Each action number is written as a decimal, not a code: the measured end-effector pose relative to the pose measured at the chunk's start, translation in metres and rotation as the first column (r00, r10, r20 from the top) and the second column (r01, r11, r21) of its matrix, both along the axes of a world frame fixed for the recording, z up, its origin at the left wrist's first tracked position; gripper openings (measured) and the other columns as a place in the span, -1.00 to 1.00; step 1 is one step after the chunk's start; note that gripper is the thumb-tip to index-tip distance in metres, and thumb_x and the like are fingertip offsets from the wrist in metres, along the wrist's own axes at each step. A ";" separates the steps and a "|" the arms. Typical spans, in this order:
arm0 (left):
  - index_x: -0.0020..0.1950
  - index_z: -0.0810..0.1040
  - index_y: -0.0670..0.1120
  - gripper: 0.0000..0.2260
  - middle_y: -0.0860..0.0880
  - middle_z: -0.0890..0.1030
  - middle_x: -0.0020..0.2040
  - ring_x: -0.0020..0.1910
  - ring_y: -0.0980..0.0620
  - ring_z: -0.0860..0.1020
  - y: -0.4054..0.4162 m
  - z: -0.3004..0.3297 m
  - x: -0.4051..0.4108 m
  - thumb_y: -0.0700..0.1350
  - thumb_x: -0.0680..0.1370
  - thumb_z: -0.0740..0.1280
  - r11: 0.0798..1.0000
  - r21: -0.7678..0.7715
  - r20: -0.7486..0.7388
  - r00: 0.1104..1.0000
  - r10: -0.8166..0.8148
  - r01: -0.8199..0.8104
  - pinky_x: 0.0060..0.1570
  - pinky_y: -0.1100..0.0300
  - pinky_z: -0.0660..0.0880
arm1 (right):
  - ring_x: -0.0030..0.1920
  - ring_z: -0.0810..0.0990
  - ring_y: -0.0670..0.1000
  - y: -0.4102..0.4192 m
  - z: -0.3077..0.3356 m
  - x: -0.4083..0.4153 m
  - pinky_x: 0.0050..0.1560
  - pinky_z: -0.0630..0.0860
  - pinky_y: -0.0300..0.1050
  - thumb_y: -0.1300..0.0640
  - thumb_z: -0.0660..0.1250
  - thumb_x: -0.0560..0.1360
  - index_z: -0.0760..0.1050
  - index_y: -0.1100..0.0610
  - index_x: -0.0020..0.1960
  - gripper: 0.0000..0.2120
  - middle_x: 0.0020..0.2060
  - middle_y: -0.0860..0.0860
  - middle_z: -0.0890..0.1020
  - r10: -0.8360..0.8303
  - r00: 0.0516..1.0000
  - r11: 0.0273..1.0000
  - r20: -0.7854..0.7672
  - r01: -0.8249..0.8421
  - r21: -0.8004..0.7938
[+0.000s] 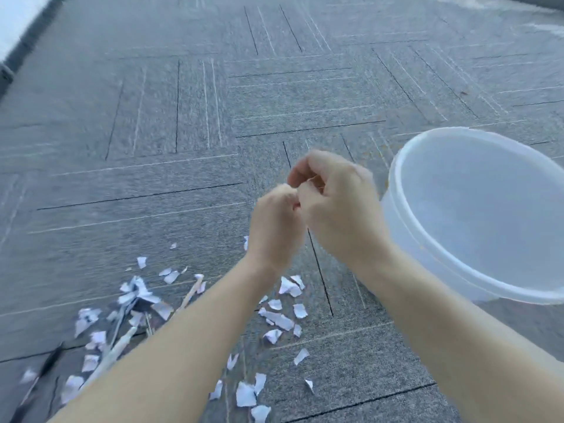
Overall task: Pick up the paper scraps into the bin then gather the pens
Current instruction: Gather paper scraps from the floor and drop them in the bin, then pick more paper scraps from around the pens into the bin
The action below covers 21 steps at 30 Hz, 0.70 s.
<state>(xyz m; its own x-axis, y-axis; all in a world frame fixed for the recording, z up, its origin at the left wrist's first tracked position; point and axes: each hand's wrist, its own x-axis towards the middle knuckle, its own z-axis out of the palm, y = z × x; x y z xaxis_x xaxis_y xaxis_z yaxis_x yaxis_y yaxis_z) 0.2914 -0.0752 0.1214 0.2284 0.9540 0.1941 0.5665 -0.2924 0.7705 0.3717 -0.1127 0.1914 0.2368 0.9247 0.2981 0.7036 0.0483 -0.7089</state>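
Floor: grey carpet tiles (189, 123), dark and pale stripes.
Writing: none legible; some scraps show dark print, blurred.
Bin: white plastic bin (396, 215), right of hands, on carpet.
Scraps: paper scraps (283, 319) scattered under the forearms.
Pens: pens (122, 346) among scraps lower left, partly hidden by left arm.
Hands: left hand (274, 230) and right hand (338, 206) touching, fingers curled; can't tell if anything's pinched.

Floor (183, 117): your paper scraps (276, 319) lie scattered at lower left and centre, near you, with pens (119, 349) lying among those on the left. The bin (396, 209) stands on the floor to your right, apart from the scraps. Your left hand (274, 227) and right hand (338, 203) meet above the floor, just left of the bin's rim.
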 end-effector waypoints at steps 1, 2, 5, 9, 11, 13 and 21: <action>-0.42 0.33 -0.07 -0.73 0.11 0.33 -0.48 -0.47 0.14 0.29 -0.001 -0.011 -0.013 -0.37 0.39 0.22 0.996 -0.058 0.016 0.998 0.066 -0.065 -0.44 0.26 0.17 | -0.28 0.46 -0.10 0.001 -0.013 -0.012 -0.23 0.34 -0.35 0.33 0.23 0.36 0.58 0.13 -0.20 -0.81 -0.33 -0.08 0.56 0.055 0.998 0.998 -0.018 -0.055 -0.028; -0.43 0.35 -0.07 -0.73 0.10 0.37 -0.48 -0.46 0.09 0.32 -0.004 -0.025 -0.029 -0.36 0.40 0.21 0.978 -0.148 0.064 0.986 0.156 -0.145 -0.44 0.24 0.21 | -0.25 0.48 -0.08 0.002 -0.029 -0.022 -0.21 0.36 -0.34 0.33 0.22 0.38 0.59 0.14 -0.18 -0.80 -0.31 -0.05 0.59 0.110 0.993 0.991 -0.032 -0.112 -0.075; -0.29 0.50 0.03 -0.75 0.01 0.58 -0.28 -0.31 0.02 0.47 -0.025 -0.077 -0.085 -0.26 0.47 0.17 0.861 -0.413 -0.002 0.946 0.324 -0.296 -0.36 0.20 0.34 | 0.05 0.55 0.06 0.011 -0.095 -0.038 0.03 0.47 -0.09 0.31 0.17 0.48 0.59 0.14 0.10 -0.69 0.03 0.06 0.65 0.298 0.955 0.889 0.020 -0.269 -0.371; 0.23 0.50 -0.02 -0.73 -0.02 0.49 0.30 0.30 0.01 0.40 -0.068 -0.136 -0.145 -0.16 0.59 0.12 0.859 -0.419 -0.328 0.931 0.158 -0.293 0.23 0.06 0.39 | 0.49 0.16 0.14 0.015 -0.183 -0.039 0.39 0.28 0.09 0.17 0.14 0.60 0.18 0.01 0.53 -0.50 0.51 0.04 0.21 0.491 0.865 0.646 0.108 -0.278 -0.711; 0.41 0.35 -0.05 -0.64 0.00 0.30 0.46 0.46 0.05 0.17 -0.083 -0.150 -0.156 -0.15 0.61 0.12 0.877 -0.406 -0.366 0.925 0.102 -0.257 0.42 0.09 0.18 | 0.55 -0.02 0.15 0.019 -0.208 -0.037 0.48 0.10 0.12 0.05 0.15 0.61 0.07 -0.05 0.56 -0.45 0.57 0.03 0.04 0.511 0.838 0.664 0.193 -0.242 -0.708; 0.51 0.17 -0.02 -0.56 0.00 0.13 0.53 0.51 0.02 0.02 -0.093 -0.159 -0.160 -0.12 0.62 0.10 0.892 -0.382 -0.441 0.896 0.053 -0.241 0.47 0.09 0.03 | 0.56 -0.13 0.15 0.028 -0.223 -0.037 0.51 -0.03 0.12 -0.06 0.13 0.61 0.00 -0.10 0.56 -0.42 0.58 0.01 -0.07 0.534 0.792 0.702 0.295 -0.221 -0.677; 0.35 0.45 -0.14 -0.62 -0.04 0.52 0.26 0.31 0.05 0.38 -0.103 -0.166 -0.166 -0.33 0.55 0.17 0.972 -0.234 -0.295 0.953 -0.066 -0.005 0.34 0.16 0.35 | 0.49 0.21 0.05 0.020 -0.238 -0.040 0.46 0.23 0.03 0.13 0.14 0.62 0.32 0.14 0.46 -0.59 0.48 0.01 0.31 0.626 0.742 0.710 0.241 -0.414 -0.569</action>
<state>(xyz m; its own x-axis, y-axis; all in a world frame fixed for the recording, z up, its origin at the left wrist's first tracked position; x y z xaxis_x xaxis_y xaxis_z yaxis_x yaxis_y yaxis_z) 0.1251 -0.1782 -0.0447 0.2713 0.9561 -0.1111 0.7742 -0.1482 0.6153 0.3315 -0.0928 -0.0461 -0.3646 0.9011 -0.2347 0.8757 0.2461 -0.4155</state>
